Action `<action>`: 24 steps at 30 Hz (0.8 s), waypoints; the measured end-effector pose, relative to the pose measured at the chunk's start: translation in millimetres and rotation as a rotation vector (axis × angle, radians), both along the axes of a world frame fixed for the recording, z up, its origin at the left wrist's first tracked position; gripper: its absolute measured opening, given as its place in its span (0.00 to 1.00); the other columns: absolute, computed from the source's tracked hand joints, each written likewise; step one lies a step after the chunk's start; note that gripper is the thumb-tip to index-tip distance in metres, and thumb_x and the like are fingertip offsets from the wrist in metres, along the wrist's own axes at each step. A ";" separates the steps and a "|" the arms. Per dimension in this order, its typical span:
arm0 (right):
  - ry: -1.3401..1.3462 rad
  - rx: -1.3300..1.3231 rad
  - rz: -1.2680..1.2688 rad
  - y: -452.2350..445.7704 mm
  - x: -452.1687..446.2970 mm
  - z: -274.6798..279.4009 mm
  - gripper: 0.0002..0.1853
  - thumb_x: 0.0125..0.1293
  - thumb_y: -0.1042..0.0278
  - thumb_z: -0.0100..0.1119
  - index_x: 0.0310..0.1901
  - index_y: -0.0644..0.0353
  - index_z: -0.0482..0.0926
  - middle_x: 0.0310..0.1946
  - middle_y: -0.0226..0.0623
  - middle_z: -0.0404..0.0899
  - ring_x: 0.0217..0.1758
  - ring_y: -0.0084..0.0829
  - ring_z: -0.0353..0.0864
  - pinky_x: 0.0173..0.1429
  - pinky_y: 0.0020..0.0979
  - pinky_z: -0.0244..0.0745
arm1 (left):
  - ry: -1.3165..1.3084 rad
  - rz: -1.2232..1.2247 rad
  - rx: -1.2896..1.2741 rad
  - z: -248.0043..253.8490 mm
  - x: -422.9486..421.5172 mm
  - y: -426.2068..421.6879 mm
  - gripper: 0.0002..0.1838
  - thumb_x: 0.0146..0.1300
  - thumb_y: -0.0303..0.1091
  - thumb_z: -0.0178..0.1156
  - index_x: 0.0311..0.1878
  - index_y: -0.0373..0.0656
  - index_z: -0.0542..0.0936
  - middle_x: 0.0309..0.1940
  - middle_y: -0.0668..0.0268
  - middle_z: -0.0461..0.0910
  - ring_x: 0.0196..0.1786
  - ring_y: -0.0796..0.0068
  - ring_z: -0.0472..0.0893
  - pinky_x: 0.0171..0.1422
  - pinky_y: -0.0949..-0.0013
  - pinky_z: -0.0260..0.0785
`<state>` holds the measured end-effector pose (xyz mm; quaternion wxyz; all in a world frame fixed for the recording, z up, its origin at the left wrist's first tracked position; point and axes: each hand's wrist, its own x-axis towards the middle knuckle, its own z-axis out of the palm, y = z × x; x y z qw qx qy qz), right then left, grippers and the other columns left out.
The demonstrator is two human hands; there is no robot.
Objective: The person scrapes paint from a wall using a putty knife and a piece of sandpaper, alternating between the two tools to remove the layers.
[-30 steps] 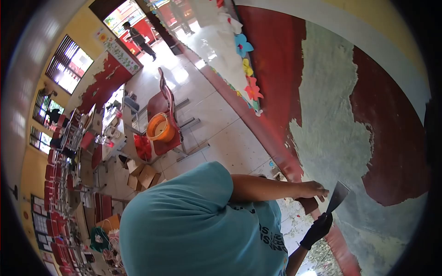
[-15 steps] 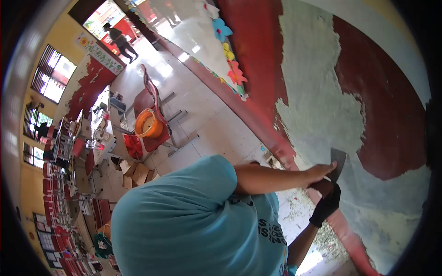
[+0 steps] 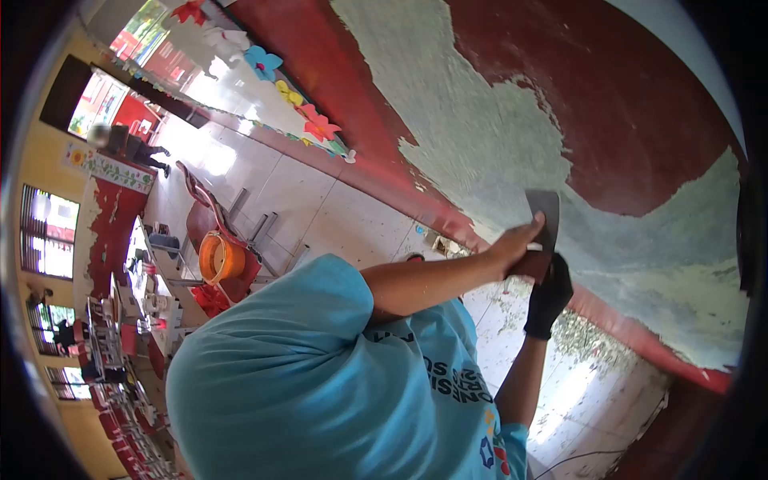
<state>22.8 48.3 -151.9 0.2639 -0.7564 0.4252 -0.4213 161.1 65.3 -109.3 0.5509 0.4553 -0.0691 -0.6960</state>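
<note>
A scraper with a broad grey blade (image 3: 545,210) and a brown handle (image 3: 527,266) meets the patchy wall (image 3: 496,120), by a stripped grey-green area. My bare left hand (image 3: 512,246) is closed on the scraper, its thumb lying along the blade. My right hand (image 3: 550,298), in a black glove, is closed at the handle end, just below the left. Its fingers are partly hidden. Red paint (image 3: 632,144) still covers part of the wall around the bare patch. Pale paint flakes (image 3: 588,340) litter the floor beneath my hands.
A red chair (image 3: 240,276) holds an orange bucket (image 3: 222,258). Paper flowers (image 3: 288,93) edge a board along the wall. Desks and chairs (image 3: 120,400) crowd the far side. Another person (image 3: 132,147) is near the doorway. A thin cable (image 3: 580,456) lies on the floor.
My view has turned, so the room and wall appear shifted left and up. Both hands keep hold of the scraper, which stays near the same part of the wall.
</note>
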 end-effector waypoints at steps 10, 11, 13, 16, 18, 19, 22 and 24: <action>0.027 0.059 0.045 -5.5 23.6 44.6 0.08 0.57 0.74 0.55 0.38 0.65 0.77 0.32 0.44 0.80 0.35 0.39 0.80 0.42 0.31 0.72 | -0.049 0.028 -0.053 10.3 22.9 3.8 0.35 0.56 0.68 0.48 0.42 0.39 0.74 0.33 0.65 0.77 0.35 0.77 0.77 0.40 0.72 0.72; 0.025 0.078 0.072 -8.3 34.4 60.2 0.08 0.57 0.74 0.56 0.38 0.64 0.77 0.31 0.43 0.80 0.34 0.37 0.80 0.40 0.30 0.72 | -0.107 0.095 -0.111 19.2 30.2 4.7 0.36 0.56 0.68 0.48 0.43 0.39 0.74 0.33 0.66 0.77 0.35 0.78 0.77 0.40 0.73 0.72; 0.008 0.053 0.103 -12.8 42.3 60.0 0.07 0.57 0.71 0.58 0.37 0.64 0.77 0.28 0.42 0.79 0.30 0.33 0.78 0.36 0.29 0.71 | -0.152 0.087 -0.122 18.7 45.1 9.1 0.35 0.56 0.68 0.48 0.42 0.39 0.75 0.33 0.66 0.78 0.36 0.79 0.76 0.41 0.73 0.71; -0.026 0.214 0.056 -9.3 33.8 23.4 0.09 0.57 0.66 0.61 0.32 0.65 0.77 0.25 0.42 0.78 0.28 0.33 0.77 0.35 0.28 0.70 | -0.520 -0.135 -0.061 -1.3 60.9 14.9 0.28 0.61 0.60 0.50 0.36 0.40 0.79 0.34 0.66 0.78 0.36 0.79 0.75 0.40 0.75 0.70; 0.070 0.240 -0.009 4.8 12.0 -0.7 0.10 0.59 0.65 0.59 0.33 0.65 0.77 0.26 0.42 0.79 0.29 0.32 0.78 0.36 0.28 0.71 | -0.560 -0.084 -0.095 -56.9 68.6 19.2 0.19 0.65 0.47 0.50 0.37 0.39 0.79 0.35 0.65 0.79 0.37 0.79 0.76 0.42 0.73 0.69; 0.119 0.224 -0.054 16.2 2.5 -4.8 0.10 0.60 0.65 0.58 0.34 0.65 0.78 0.26 0.42 0.79 0.30 0.32 0.78 0.37 0.28 0.71 | -0.514 -0.075 -0.061 -59.4 72.9 29.5 0.17 0.66 0.43 0.49 0.37 0.39 0.79 0.36 0.65 0.79 0.38 0.78 0.76 0.44 0.72 0.68; 0.079 0.390 -0.083 49.1 -7.5 0.5 0.11 0.62 0.64 0.55 0.36 0.64 0.78 0.27 0.41 0.78 0.29 0.30 0.77 0.35 0.30 0.70 | -0.533 -0.224 -0.143 -51.4 87.5 56.1 0.17 0.65 0.40 0.48 0.42 0.35 0.77 0.39 0.62 0.79 0.44 0.75 0.76 0.52 0.73 0.65; -0.137 0.617 -0.053 64.8 0.9 -4.1 0.12 0.65 0.64 0.51 0.43 0.63 0.75 0.23 0.30 0.73 0.23 0.18 0.69 0.27 0.22 0.65 | -0.628 -0.297 -0.190 -24.7 96.4 61.9 0.17 0.66 0.41 0.47 0.43 0.35 0.77 0.40 0.61 0.79 0.45 0.75 0.76 0.54 0.73 0.64</action>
